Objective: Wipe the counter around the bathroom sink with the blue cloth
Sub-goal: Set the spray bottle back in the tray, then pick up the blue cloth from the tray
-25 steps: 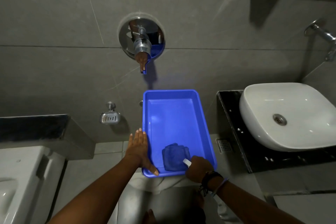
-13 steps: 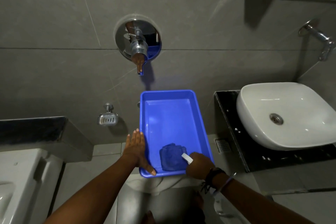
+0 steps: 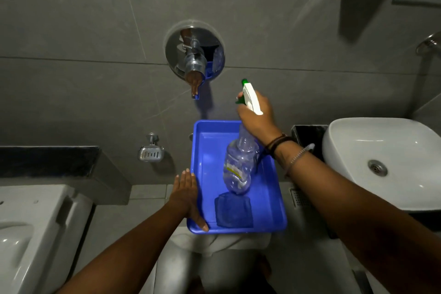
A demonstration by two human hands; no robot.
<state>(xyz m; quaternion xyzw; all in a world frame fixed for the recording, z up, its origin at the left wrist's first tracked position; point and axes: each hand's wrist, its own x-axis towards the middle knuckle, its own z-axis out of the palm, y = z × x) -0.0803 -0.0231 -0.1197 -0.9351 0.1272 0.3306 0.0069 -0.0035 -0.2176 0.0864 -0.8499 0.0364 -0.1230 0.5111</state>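
Observation:
A folded blue cloth [image 3: 233, 210] lies in the near end of a blue plastic tray [image 3: 267, 198], which I hold in front of me. My left hand [image 3: 187, 198] grips the tray's left rim, thumb over the near corner. My right hand [image 3: 256, 114] is raised above the tray, shut on the neck of a clear spray bottle [image 3: 239, 164] with a white and green trigger head; the bottle's base hangs just above the cloth. The white sink basin [image 3: 381, 162] sits on a black counter [image 3: 307, 136] at the right.
A chrome wall tap [image 3: 194, 59] sticks out of the grey tiled wall above the tray. A metal soap dish [image 3: 150, 153] is on the wall to the left. A white toilet [image 3: 35, 234] and a black ledge [image 3: 47, 160] are at the left. A floor drain [image 3: 296, 198] lies beside the counter.
My right hand rose from the near end of the tray, by the cloth, with the spray bottle in it. My left hand stayed on the tray's rim.

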